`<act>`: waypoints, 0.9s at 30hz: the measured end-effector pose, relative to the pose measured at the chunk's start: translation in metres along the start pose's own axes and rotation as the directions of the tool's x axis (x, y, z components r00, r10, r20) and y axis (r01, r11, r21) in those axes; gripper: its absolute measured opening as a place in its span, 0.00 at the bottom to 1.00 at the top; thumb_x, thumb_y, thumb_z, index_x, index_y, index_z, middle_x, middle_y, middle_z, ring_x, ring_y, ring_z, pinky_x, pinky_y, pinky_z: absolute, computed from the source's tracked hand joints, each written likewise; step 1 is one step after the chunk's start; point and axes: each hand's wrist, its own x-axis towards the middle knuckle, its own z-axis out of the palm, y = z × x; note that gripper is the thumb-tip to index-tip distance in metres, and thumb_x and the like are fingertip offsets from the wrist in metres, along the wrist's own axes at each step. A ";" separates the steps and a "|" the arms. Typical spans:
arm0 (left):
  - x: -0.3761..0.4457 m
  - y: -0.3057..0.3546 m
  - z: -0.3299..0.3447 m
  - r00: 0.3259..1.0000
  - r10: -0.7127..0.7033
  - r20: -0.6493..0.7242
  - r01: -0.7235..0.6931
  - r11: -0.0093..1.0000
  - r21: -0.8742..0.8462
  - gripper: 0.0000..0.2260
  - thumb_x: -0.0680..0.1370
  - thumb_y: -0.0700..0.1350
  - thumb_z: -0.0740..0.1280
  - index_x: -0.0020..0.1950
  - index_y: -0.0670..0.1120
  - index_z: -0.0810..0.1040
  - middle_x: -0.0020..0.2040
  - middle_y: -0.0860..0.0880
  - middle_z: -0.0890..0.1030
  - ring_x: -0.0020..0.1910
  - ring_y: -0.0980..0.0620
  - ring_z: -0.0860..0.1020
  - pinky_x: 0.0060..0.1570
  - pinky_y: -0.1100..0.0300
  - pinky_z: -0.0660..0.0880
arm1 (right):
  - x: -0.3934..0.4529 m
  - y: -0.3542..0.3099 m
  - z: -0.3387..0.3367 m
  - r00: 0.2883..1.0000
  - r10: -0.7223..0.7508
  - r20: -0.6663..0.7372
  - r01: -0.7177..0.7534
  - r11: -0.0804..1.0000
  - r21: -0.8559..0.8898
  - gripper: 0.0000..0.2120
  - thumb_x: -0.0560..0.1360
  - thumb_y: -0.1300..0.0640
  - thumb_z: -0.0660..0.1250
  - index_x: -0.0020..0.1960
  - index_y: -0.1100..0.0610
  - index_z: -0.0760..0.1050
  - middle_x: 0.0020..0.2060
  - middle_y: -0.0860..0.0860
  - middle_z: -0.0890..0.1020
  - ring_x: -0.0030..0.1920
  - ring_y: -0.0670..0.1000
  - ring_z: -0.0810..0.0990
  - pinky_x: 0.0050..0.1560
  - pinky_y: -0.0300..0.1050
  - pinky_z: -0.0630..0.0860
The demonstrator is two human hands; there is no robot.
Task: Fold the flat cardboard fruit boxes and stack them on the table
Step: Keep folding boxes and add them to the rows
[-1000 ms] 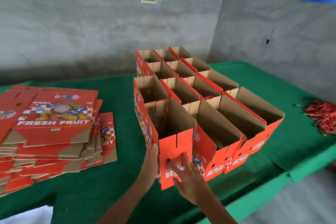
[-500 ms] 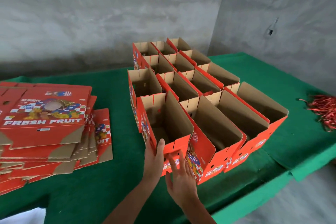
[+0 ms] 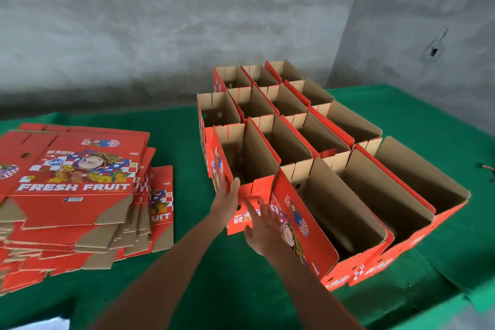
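Left hand (image 3: 227,202) and right hand (image 3: 263,230), fingers straight and released, press the nearest folded fruit box (image 3: 245,169), standing among folded boxes on the green desk (image 3: 187,262).

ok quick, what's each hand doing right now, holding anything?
Left hand: open, fingers straight against the near end of the folded box, gripping nothing.
Right hand: open, fingers spread by that same end, holding nothing.
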 end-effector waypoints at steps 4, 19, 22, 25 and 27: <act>0.020 0.009 -0.005 1.000 -0.021 0.018 0.020 0.999 0.043 0.28 0.86 0.58 0.53 0.84 0.53 0.49 0.80 0.48 0.64 0.77 0.43 0.66 0.59 0.55 0.63 | 0.021 0.004 -0.012 0.998 -0.009 0.066 0.012 0.999 -0.047 0.36 0.84 0.44 0.61 0.82 0.39 0.41 0.84 0.52 0.47 0.79 0.60 0.63 0.72 0.58 0.71; -0.031 -0.064 -0.252 0.952 0.102 -0.290 0.207 0.487 0.849 0.28 0.85 0.57 0.54 0.84 0.52 0.50 0.84 0.44 0.48 0.83 0.42 0.42 0.76 0.35 0.34 | 0.045 -0.229 0.040 0.947 -0.314 -0.073 0.314 0.844 0.434 0.19 0.86 0.45 0.59 0.73 0.53 0.72 0.62 0.53 0.81 0.58 0.51 0.82 0.60 0.52 0.80; -0.046 -0.083 -0.297 0.951 0.049 -0.305 0.257 0.426 0.868 0.33 0.83 0.63 0.57 0.84 0.55 0.48 0.84 0.44 0.43 0.82 0.39 0.39 0.76 0.35 0.34 | 0.046 -0.265 0.049 0.958 -0.282 -0.051 0.263 0.795 0.547 0.15 0.85 0.48 0.62 0.65 0.54 0.78 0.56 0.51 0.84 0.51 0.50 0.84 0.53 0.52 0.83; -0.054 -0.102 -0.320 0.954 0.000 -0.299 0.271 0.421 0.866 0.39 0.81 0.69 0.54 0.84 0.53 0.43 0.84 0.44 0.39 0.82 0.39 0.37 0.76 0.43 0.35 | 0.046 -0.289 0.055 0.982 -0.186 -0.032 0.167 0.773 0.612 0.14 0.82 0.46 0.66 0.59 0.55 0.79 0.51 0.46 0.82 0.49 0.48 0.83 0.52 0.49 0.83; -0.055 -0.112 -0.326 0.962 -0.002 -0.274 0.256 0.361 0.897 0.38 0.82 0.67 0.54 0.84 0.51 0.43 0.84 0.44 0.39 0.81 0.40 0.36 0.79 0.44 0.38 | 0.046 -0.299 0.057 0.995 -0.096 -0.025 0.089 0.759 0.645 0.16 0.80 0.45 0.70 0.60 0.56 0.78 0.48 0.43 0.78 0.48 0.46 0.79 0.52 0.44 0.80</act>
